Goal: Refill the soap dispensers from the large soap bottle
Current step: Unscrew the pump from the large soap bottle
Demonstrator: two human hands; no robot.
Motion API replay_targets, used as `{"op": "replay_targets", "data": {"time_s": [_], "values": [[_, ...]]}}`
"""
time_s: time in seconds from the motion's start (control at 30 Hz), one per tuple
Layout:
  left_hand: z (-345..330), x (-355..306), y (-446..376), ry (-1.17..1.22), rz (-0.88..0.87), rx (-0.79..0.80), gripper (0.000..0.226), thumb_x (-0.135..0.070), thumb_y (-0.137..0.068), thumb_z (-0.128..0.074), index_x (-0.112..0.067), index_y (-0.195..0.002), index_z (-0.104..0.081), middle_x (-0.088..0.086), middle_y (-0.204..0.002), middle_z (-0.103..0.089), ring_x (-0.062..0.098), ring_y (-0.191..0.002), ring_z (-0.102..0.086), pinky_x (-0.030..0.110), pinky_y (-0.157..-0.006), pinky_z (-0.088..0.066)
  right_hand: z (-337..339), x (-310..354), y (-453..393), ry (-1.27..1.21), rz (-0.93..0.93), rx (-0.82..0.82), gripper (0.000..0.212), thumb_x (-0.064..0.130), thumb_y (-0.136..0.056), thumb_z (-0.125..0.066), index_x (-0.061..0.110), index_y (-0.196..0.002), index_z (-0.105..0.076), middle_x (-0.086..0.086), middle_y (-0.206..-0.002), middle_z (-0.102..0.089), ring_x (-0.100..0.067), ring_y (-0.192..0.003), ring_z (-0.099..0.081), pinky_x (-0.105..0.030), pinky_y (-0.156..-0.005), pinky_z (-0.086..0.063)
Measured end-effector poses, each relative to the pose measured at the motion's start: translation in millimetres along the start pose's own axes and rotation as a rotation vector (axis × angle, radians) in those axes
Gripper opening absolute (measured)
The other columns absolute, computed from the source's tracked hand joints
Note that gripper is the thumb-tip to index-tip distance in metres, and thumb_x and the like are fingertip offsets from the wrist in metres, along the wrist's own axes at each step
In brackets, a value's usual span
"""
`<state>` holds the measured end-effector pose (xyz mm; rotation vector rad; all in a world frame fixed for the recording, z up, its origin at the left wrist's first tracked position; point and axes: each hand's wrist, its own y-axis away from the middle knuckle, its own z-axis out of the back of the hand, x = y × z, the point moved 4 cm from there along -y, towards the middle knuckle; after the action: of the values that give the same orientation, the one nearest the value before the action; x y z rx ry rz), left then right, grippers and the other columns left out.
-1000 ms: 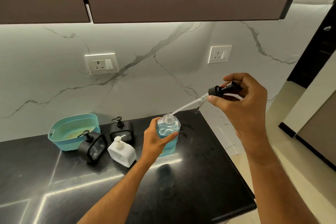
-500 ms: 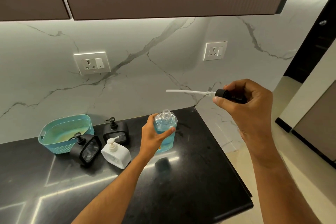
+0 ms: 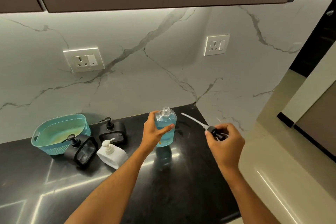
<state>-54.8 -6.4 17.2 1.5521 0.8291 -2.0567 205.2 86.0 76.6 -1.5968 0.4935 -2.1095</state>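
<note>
Left hand (image 3: pixel 154 132) wrapped around open soap bottle (image 3: pixel 165 127); right hand (image 3: pixel 224 139) fingers pinching removed pump (image 3: pixel 211 130). Best laid flat, away from counter (image 3: pixel 163 187) edge.

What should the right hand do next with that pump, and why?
Probably lay the pump on the black counter. The right hand pinches it low over the counter, its tube clear of the blue soap bottle, whose neck is open. The left hand grips the bottle, and pouring likely needs a free hand.
</note>
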Motion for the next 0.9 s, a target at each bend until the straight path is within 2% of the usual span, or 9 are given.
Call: {"op": "replay_targets", "data": {"time_s": [0.1, 0.27, 0.33, 0.47, 0.57, 0.73, 0.9], "values": [[-4, 11, -13, -0.007, 0.023, 0.001, 0.06, -0.032, -0.076, -0.091, -0.023, -0.121, -0.053, -0.007, -0.117, -0.068, 0.019, -0.109, -0.07, 0.036, -0.089, -0.063, -15, -39, 20, 0.081, 0.001, 0.026, 0.037, 0.006, -0.072, -0.09, 0.013, -0.105, -0.074, 0.002, -0.098, -0.066, -0.006, -0.085, -0.065, -0.002, -0.075, -0.05], [-11, 27, -34, -0.005, 0.056, 0.006, 0.063, -0.032, -0.075, -0.092, -0.019, -0.121, -0.052, -0.001, -0.119, -0.067, 0.02, -0.11, -0.069, 0.045, -0.093, -0.062, -38, -94, 51, 0.134, -0.009, 0.1, 0.04, 0.003, -0.071, -0.09, 0.012, -0.107, -0.075, 0.01, -0.108, -0.055, 0.002, -0.102, -0.058, -0.002, -0.08, -0.049], [-14, 32, -42, -0.002, 0.061, 0.012, 0.062, -0.031, -0.075, -0.092, -0.019, -0.121, -0.052, 0.0, -0.12, -0.066, 0.021, -0.111, -0.069, 0.045, -0.093, -0.062, -44, -111, 59, 0.158, -0.003, 0.145, 0.04, 0.002, -0.071, -0.09, 0.012, -0.107, -0.075, 0.014, -0.111, -0.054, 0.0, -0.104, -0.059, -0.005, -0.083, -0.051], [-19, 41, -59, -0.009, 0.067, 0.028, 0.062, -0.03, -0.078, -0.09, -0.017, -0.123, -0.051, 0.0, -0.122, -0.065, 0.022, -0.113, -0.068, 0.045, -0.095, -0.061, -53, -137, 67, 0.21, 0.028, 0.202, 0.037, 0.005, -0.073, -0.088, 0.01, -0.106, -0.074, 0.009, -0.116, -0.058, -0.005, -0.108, -0.061, -0.013, -0.09, -0.054], [-22, 45, -69, -0.004, 0.059, 0.032, 0.063, -0.031, -0.077, -0.09, -0.018, -0.124, -0.051, -0.002, -0.123, -0.065, 0.02, -0.113, -0.068, 0.044, -0.095, -0.061, -57, -145, 69, 0.215, 0.018, 0.234, 0.038, 0.005, -0.073, -0.087, 0.015, -0.106, -0.069, 0.009, -0.113, -0.061, -0.005, -0.107, -0.061, -0.017, -0.092, -0.054], [-25, 51, -78, -0.009, 0.047, 0.028, 0.063, -0.028, -0.077, -0.09, -0.017, -0.125, -0.051, -0.001, -0.124, -0.065, 0.021, -0.114, -0.067, 0.041, -0.095, -0.061, -63, -155, 70, 0.27, -0.085, 0.336, 0.047, 0.004, -0.073, -0.086, 0.019, -0.113, -0.066, 0.013, -0.108, -0.059, -0.004, -0.1, -0.061, -0.005, -0.091, -0.047], [-27, 54, -81, 0.013, 0.066, 0.028, 0.066, -0.032, -0.075, -0.09, -0.018, -0.125, -0.05, -0.002, -0.124, -0.065, 0.02, -0.114, -0.068, 0.036, -0.093, -0.062, -71, -164, 75, 0.337, -0.176, 0.414, 0.051, 0.008, -0.074, -0.087, 0.019, -0.118, -0.065, 0.01, -0.108, -0.06, -0.008, -0.101, -0.061, -0.024, -0.09, -0.056]]}}
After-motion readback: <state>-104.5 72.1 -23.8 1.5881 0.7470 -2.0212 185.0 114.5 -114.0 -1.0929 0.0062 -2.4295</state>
